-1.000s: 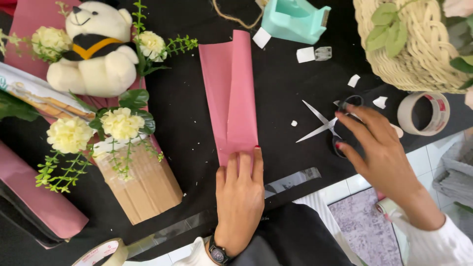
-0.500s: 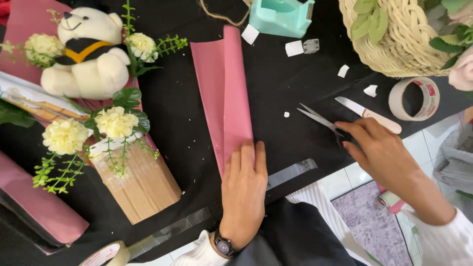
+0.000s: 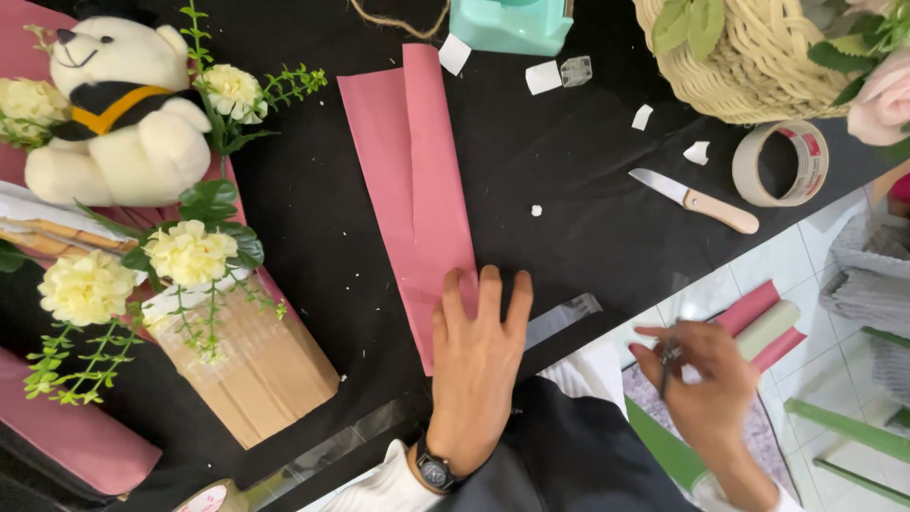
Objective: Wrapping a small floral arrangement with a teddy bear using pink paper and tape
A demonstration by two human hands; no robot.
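My left hand (image 3: 477,365) lies flat, fingers spread, on the near end of a folded pink paper sheet (image 3: 412,171) that runs away from me on the black table (image 3: 569,161). My right hand (image 3: 706,398) is off the table's front edge, over the floor, closed around a pair of scissors (image 3: 667,365) whose metal part shows between the fingers. A small knife with a wooden handle (image 3: 697,200) lies on the table beyond it.
A white teddy bear (image 3: 118,114) with cream flowers (image 3: 185,254) and brown wrapping sits at the left. A wicker basket (image 3: 749,57), a tape roll (image 3: 779,163), a teal dispenser (image 3: 512,24), paper scraps and pink paper rolls (image 3: 763,318) on the floor are around.
My right hand lifted the scissors from the table and pulled back past the front edge. The knife they lay by is now uncovered. My left hand stayed pressed on the pink paper.
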